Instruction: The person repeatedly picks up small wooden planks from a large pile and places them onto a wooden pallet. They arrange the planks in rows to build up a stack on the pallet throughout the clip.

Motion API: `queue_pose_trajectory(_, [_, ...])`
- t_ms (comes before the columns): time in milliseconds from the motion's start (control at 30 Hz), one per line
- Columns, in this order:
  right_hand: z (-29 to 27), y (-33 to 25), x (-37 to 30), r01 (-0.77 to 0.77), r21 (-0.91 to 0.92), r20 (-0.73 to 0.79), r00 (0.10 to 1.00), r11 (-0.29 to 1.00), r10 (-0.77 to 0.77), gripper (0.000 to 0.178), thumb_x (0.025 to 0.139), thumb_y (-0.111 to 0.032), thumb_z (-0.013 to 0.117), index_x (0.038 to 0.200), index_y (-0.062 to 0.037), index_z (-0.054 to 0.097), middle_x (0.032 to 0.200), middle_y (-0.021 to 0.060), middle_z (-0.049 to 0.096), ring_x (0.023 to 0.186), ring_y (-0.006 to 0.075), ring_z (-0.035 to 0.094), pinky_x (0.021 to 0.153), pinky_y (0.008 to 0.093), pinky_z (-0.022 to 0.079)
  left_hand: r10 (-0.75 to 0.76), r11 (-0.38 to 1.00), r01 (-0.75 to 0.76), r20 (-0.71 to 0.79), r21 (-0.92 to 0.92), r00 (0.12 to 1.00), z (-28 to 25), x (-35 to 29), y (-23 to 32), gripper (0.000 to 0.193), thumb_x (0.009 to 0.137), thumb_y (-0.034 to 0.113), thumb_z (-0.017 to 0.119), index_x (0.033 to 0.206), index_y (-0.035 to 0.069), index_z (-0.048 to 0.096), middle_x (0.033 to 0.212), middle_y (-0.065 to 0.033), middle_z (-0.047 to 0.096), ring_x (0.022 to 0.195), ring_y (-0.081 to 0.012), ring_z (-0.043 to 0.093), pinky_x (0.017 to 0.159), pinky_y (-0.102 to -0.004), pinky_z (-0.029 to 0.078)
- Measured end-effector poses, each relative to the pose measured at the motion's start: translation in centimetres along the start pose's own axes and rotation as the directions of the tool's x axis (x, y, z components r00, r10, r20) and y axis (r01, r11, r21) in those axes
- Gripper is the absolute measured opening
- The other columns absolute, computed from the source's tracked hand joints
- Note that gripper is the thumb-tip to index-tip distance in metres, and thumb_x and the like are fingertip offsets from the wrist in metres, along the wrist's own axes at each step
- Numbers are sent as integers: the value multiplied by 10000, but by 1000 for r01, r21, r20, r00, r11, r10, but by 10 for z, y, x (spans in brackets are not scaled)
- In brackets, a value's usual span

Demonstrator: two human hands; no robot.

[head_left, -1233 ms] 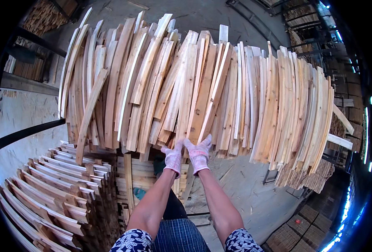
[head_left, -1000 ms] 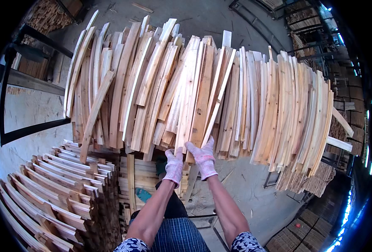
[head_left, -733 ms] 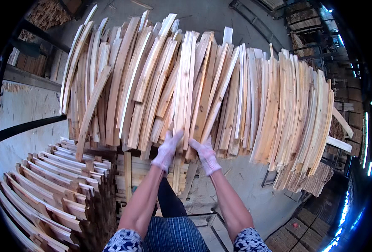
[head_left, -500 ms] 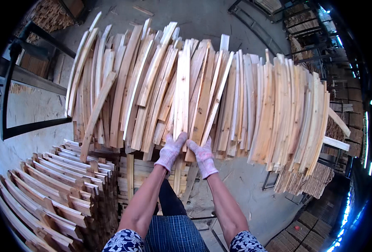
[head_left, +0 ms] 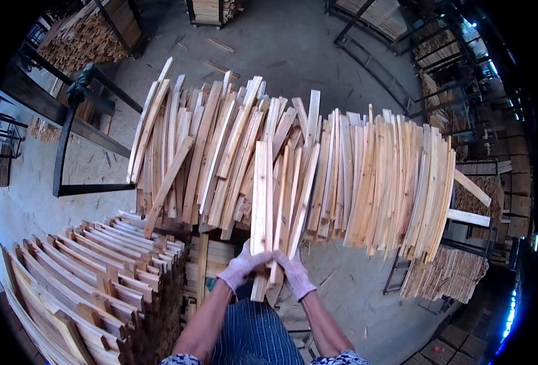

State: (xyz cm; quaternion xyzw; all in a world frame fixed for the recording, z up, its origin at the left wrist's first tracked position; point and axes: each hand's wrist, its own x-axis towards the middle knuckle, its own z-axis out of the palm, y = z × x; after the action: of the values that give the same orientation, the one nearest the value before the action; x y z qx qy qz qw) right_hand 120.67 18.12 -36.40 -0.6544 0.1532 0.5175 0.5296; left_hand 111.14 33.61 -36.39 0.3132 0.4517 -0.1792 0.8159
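Note:
Both my hands wear pale, stained work gloves and are closed around the near ends of a few wooden slats (head_left: 260,207). My left hand (head_left: 242,267) grips from the left, with a wide pale slat beside its thumb. My right hand (head_left: 295,277) closes on the slats from the right, its thumb near the left one. The held slats point away from me, and their far ends lie over a long pile of wooden slats (head_left: 384,182). The palms and lower fingers are hidden behind the wood.
At the lower left stands a criss-cross stack of slats (head_left: 108,274). A dark metal frame (head_left: 96,189) rises left of the pile. Two slats stick out at the pile's right end, above a bundle of short wood (head_left: 442,274). Loose sticks (head_left: 220,44) lie on the far floor.
My hands have drawn several slats toward my body, pulling their near ends out past the pile's front edge. The view has shifted, so more of the far floor shows.

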Motion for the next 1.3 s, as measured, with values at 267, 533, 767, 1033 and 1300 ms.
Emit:
queue_pose_trajectory(267, [19,-29,-16,216,-430,-64,961,877,-269,1004,856,-378,747,1524,10,106,1310,218,543,1173,266,562,998,351,455,34,913,-12,46,-408,998,1,23,-43,803,786,431,804,1399,236,323,1184,-66,551,919,-211,602,621,-371,507])
queue_pose_trajectory(533, [29,-92,-80,186,-129,55,982,974,-180,645,984,-357,586,1467,-48,290,1231,137,558,1110,213,591,910,323,516,196,979,-183,-180,86,964,44,-73,54,651,818,503,713,1205,65,425,937,-106,590,741,-153,590,593,-311,529])
queue_pose_trajectory(767, [47,-105,-178,-75,241,95,994,968,54,456,1012,-358,504,1366,-72,470,1200,135,623,1029,237,665,812,366,596,6,962,44,-184,269,983,56,-159,81,900,783,473,766,1387,-8,304,1070,-187,628,858,-202,669,580,-325,565])
queue_pose_trajectory(1033, [56,-105,-114,-305,180,287,926,935,246,523,977,-459,558,1301,-49,532,1183,145,645,1062,289,649,947,473,533,45,999,-44,-138,7,989,25,-81,29,734,848,423,720,1344,-24,414,1083,-152,640,933,-225,662,807,-333,558])
queue_pose_trajectory(1300, [39,-82,-167,-266,46,167,952,963,256,548,994,-428,531,1383,-54,435,1248,173,595,1058,314,649,898,473,565,85,940,-3,-225,341,971,51,-176,36,1042,790,618,631,1487,-32,210,1251,-318,584,1149,-417,602,962,-417,474])
